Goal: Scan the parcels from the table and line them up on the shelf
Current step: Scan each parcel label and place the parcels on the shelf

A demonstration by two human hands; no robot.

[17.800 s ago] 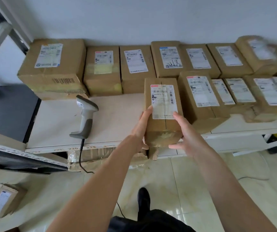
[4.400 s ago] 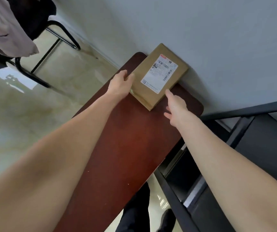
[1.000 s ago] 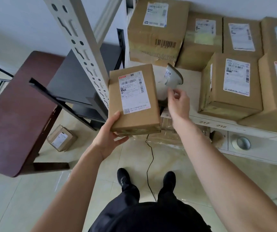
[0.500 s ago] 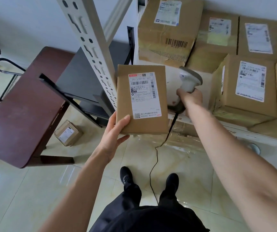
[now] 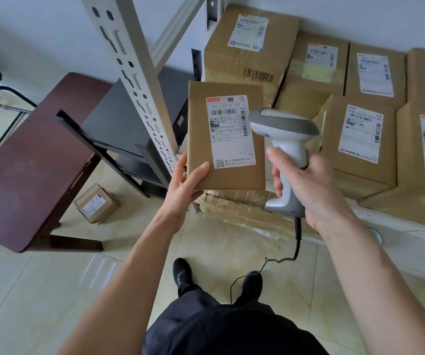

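A flat brown parcel (image 5: 225, 175) with a white shipping label facing me is held up by my left hand (image 5: 184, 185), which grips its lower left corner. My right hand (image 5: 306, 185) grips the handle of a grey and white barcode scanner (image 5: 283, 129); its head sits just right of the label, overlapping the parcel's right edge. Behind them the white shelf (image 5: 398, 226) carries several labelled cardboard parcels (image 5: 360, 139) in rows. The dark red table (image 5: 26, 175) stands at the left with nothing on the part I see.
A perforated grey upright (image 5: 134, 80) of the rack rises just left of the held parcel. A small box (image 5: 94, 203) lies on the tiled floor under the table. The scanner's cable (image 5: 296, 242) hangs down to the floor by my feet. A wrapped carton sits under the shelf.
My right hand has lifted the scanner off the shelf and brought it toward me, beside the parcel's label. My left hand keeps the parcel raised in about the same place.
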